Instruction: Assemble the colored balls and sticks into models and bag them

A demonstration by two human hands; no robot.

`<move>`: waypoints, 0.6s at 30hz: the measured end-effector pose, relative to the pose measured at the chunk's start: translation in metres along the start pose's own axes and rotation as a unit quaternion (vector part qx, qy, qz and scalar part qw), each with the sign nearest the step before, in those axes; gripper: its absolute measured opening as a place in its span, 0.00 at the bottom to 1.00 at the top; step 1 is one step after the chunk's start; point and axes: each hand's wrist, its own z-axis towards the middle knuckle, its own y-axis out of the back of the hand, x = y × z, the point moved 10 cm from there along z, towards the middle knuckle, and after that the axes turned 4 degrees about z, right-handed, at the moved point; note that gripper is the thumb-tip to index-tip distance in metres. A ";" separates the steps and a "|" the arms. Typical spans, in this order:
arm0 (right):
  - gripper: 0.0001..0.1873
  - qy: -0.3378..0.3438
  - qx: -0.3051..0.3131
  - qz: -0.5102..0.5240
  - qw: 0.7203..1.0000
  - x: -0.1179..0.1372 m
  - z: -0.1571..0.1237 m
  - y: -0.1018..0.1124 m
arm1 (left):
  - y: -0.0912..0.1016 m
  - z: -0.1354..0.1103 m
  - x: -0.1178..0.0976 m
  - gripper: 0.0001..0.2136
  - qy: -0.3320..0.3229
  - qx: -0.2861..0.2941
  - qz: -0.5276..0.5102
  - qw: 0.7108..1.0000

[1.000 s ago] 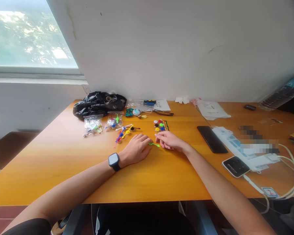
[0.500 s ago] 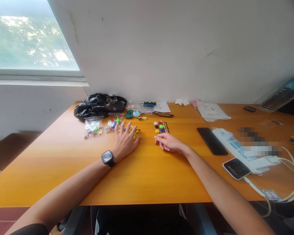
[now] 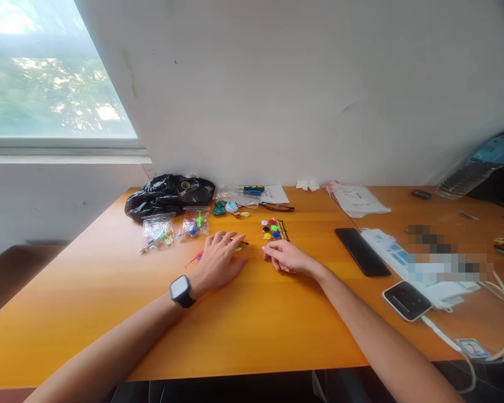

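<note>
My left hand [image 3: 219, 258], a black smartwatch [image 3: 181, 291] on its wrist, lies flat with fingers spread over a small pile of coloured plastic pins [image 3: 198, 256] on the orange table [image 3: 252, 313]. Red, blue and green tips poke out from under the fingers. My right hand [image 3: 286, 257] rests on the table just right of it, fingers loosely curled, nothing visible in them. A cluster of small coloured round pieces and sticks [image 3: 274, 228] lies just beyond the right hand.
Two clear bags of coloured parts [image 3: 158, 230] and a black plastic bag [image 3: 168, 190] sit at the back left. A dark phone [image 3: 362, 251], a second device on a cable [image 3: 406, 300], papers [image 3: 359, 199] and a bottle [image 3: 479, 168] lie on the right.
A second ago both hands met at a green pin in the middle. My left hand then moved left and back onto the pile of pins; the right hand stayed put. The camera tilted up.
</note>
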 end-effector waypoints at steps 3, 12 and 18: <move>0.25 0.001 -0.002 0.007 1.000 -0.001 0.001 -0.001 | 0.005 0.007 0.009 0.22 0.007 0.008 -0.008 1.000; 0.25 0.004 -0.005 0.014 1.000 -0.005 0.002 -0.001 | -0.001 0.111 0.105 0.27 0.097 0.077 0.067 0.990; 0.26 0.002 0.002 0.011 1.000 -0.007 0.002 -0.003 | -0.024 0.142 0.121 0.21 0.080 0.106 0.073 0.988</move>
